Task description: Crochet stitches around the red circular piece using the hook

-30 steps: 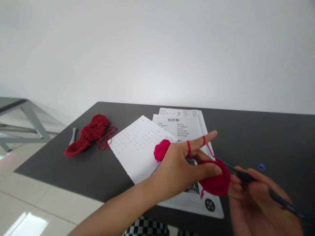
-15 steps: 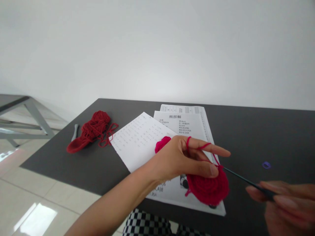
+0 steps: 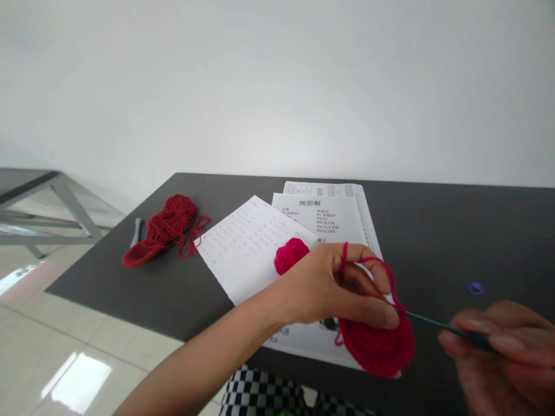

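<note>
Dipping nearer than half a second ago, the red crocheted disc (image 3: 379,346) hangs over the near right corner of the printed sheets (image 3: 347,214). On my left hand (image 3: 321,283), the index finger, straight then, now curls down, so the strand (image 3: 392,277) bows loosely to the rim; I judge that the yarn is being slackened for the hook (image 3: 433,323) mid-stitch. The disc faces me and, being round, shows no clear long axis. The hook's axis slants from the far left tip to the near right handle, pointing left; I can't tell whether its tip is inside a stitch. My left grip is closed, thumb pressing the disc's far edge; my right hand (image 3: 498,355), blurred, pinches the handle. Left of the disc sits a pink yarn ball (image 3: 291,255); to the right, a purple ring (image 3: 476,288) lies on the worktop (image 3: 433,242).
</note>
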### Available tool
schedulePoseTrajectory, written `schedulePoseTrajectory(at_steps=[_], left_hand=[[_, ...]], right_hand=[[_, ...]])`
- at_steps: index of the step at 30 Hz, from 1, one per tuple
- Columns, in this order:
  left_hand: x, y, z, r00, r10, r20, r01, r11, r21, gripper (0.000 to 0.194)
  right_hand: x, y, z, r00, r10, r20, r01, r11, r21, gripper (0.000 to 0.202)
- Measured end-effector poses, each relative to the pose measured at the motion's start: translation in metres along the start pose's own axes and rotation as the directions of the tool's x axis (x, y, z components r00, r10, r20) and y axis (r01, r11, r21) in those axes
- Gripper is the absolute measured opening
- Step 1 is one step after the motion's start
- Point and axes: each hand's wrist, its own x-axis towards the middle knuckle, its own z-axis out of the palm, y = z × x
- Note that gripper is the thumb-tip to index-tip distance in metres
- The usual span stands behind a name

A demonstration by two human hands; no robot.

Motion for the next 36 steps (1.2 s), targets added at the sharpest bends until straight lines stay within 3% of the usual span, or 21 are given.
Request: schedulePoseTrajectory(at_steps=[4,10,14,25,36], left_hand=[[0.0,-0.001,0.003,1.0,-0.012,-0.024,0.014,0.997,0.071,0.034],[0.004,-0.006,0.005,0.997,-0.009,-0.073,0.02,0.987,0.157,0.04],[0.005,-0.008,0.003,0.996,0.016,-0.089,0.0,0.984,0.178,0.037],[0.008,-0.01,0.005,0.994,0.06,-0.091,-0.055,0.997,0.052,0.038],[0.013,-0.02,0.009,0.965,0.143,-0.22,-0.153,0.988,-0.029,0.027]], right_hand=[[0.0,-0.009,0.021,1.0,-0.007,-0.007,0.007,1.0,0.0,0.029],[0.008,-0.014,0.026,0.999,-0.044,0.001,0.044,0.999,-0.012,0.027],[0.011,-0.019,0.033,0.998,-0.067,0.012,0.066,0.995,0.07,0.017],[0.018,-0.024,0.04,0.996,-0.068,0.052,0.06,0.986,0.155,0.013],[0.018,-0.026,0.051,0.989,-0.116,-0.087,0.126,0.985,0.118,0.012]])
